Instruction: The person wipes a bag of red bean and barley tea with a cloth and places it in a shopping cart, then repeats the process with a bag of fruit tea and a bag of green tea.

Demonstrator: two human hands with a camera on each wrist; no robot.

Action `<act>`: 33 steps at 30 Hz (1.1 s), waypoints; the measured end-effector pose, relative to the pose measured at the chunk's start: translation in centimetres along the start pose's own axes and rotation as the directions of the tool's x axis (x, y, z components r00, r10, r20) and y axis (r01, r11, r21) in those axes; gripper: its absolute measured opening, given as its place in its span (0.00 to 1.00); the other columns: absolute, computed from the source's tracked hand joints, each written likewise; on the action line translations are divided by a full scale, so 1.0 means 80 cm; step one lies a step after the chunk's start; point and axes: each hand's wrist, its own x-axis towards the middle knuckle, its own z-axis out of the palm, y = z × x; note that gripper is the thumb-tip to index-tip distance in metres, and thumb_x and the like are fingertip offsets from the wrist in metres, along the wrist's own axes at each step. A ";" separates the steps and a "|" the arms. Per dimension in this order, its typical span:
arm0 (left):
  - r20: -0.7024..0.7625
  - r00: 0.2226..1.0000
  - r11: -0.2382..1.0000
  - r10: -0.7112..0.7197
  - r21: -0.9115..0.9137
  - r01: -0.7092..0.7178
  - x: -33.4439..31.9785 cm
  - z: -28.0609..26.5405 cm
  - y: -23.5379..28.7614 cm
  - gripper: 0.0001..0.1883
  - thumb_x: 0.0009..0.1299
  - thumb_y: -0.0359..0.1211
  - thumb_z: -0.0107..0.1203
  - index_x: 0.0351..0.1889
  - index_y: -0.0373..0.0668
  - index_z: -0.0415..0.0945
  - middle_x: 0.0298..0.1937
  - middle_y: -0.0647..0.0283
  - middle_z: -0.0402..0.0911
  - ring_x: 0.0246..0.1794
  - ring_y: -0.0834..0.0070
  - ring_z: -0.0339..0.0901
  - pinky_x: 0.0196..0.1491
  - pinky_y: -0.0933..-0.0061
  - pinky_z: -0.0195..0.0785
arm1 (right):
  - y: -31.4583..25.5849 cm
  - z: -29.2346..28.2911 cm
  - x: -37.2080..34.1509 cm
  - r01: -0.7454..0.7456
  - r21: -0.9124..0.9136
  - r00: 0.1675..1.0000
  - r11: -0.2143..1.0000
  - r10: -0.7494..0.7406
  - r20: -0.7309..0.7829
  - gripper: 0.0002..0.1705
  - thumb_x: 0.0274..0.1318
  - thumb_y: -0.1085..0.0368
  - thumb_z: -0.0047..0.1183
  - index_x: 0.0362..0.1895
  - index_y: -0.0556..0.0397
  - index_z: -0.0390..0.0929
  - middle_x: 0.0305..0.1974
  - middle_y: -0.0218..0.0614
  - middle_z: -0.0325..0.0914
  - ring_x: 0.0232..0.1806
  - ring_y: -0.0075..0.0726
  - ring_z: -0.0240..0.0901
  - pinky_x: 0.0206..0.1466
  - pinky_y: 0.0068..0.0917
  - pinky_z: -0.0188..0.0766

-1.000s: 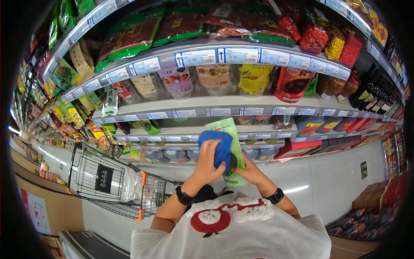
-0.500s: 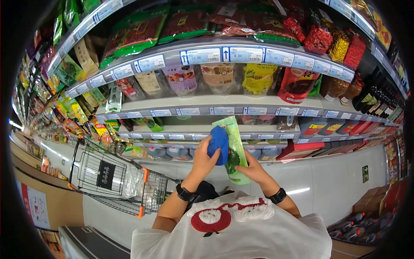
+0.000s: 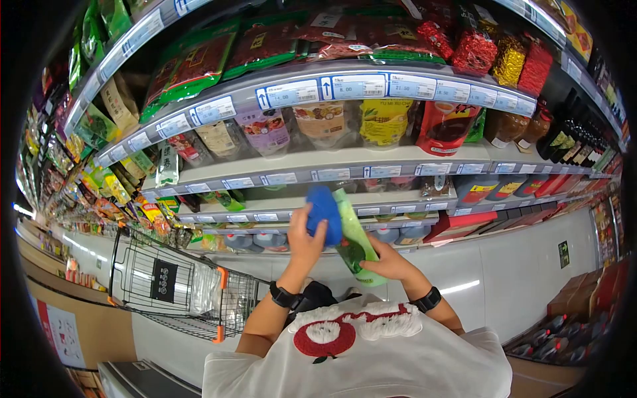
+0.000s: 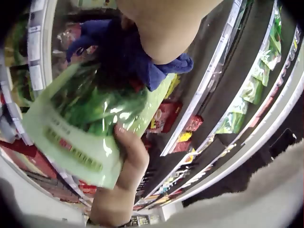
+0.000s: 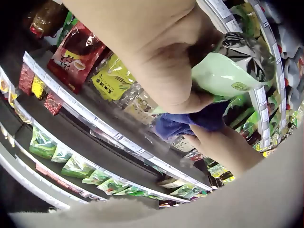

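Observation:
A bunched blue cloth (image 3: pixel 324 211) is gripped in my left hand (image 3: pixel 305 239), thumb toward me. Just right of it, my right hand (image 3: pixel 390 262) pinches the lower right side of a pale green food bag (image 3: pixel 360 244), the thumb lying on its front. The bag leans to the left, and the cloth overlaps its upper left edge. In the left wrist view, the bag's clear window shows dark green contents, and the cloth (image 4: pixel 121 54) lies against its far end. The right wrist view shows the cloth (image 5: pixel 209 116) partly behind my right hand.
Shelves with a price-tag rail (image 3: pixel 318 89) stand in front, stocked with bags such as a yellow pouch (image 3: pixel 385 123) and a red pouch (image 3: pixel 448 126). A wire shopping cart (image 3: pixel 176 278) stands to the left. Cartons and bottles (image 3: pixel 557 338) sit at the lower right.
The cloth went from covering the bag's front to the bag's left side, and now overlaps its upper left edge. The bag has tilted further left. Both hands keep their hold.

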 end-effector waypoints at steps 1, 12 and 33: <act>-0.061 0.998 1.000 -0.023 0.013 0.024 0.009 -0.002 -0.003 0.20 0.53 0.27 0.57 0.45 0.33 0.68 0.37 0.50 0.71 0.39 0.55 0.71 0.42 0.64 0.65 | 0.001 0.002 0.000 0.028 0.021 1.000 0.999 -0.029 0.013 0.42 0.42 0.74 0.50 0.65 0.55 0.49 0.58 0.40 0.60 0.59 0.33 0.56 0.61 0.28 0.53; 0.324 0.934 0.988 0.151 -0.071 -0.135 0.009 0.004 0.041 0.20 0.52 0.32 0.59 0.43 0.38 0.71 0.35 0.53 0.72 0.34 0.57 0.72 0.36 0.66 0.67 | 0.032 0.004 0.002 0.017 0.185 0.999 0.983 -0.007 -0.049 0.41 0.42 0.75 0.51 0.64 0.55 0.50 0.54 0.37 0.63 0.57 0.31 0.58 0.59 0.28 0.54; 0.181 0.974 0.989 0.136 0.025 -0.143 0.031 -0.005 0.047 0.20 0.49 0.30 0.59 0.43 0.41 0.73 0.33 0.57 0.71 0.31 0.61 0.73 0.33 0.68 0.68 | 0.008 -0.004 0.002 0.015 0.043 1.000 0.999 -0.014 -0.026 0.35 0.43 0.71 0.53 0.59 0.55 0.57 0.51 0.40 0.68 0.53 0.34 0.64 0.56 0.29 0.59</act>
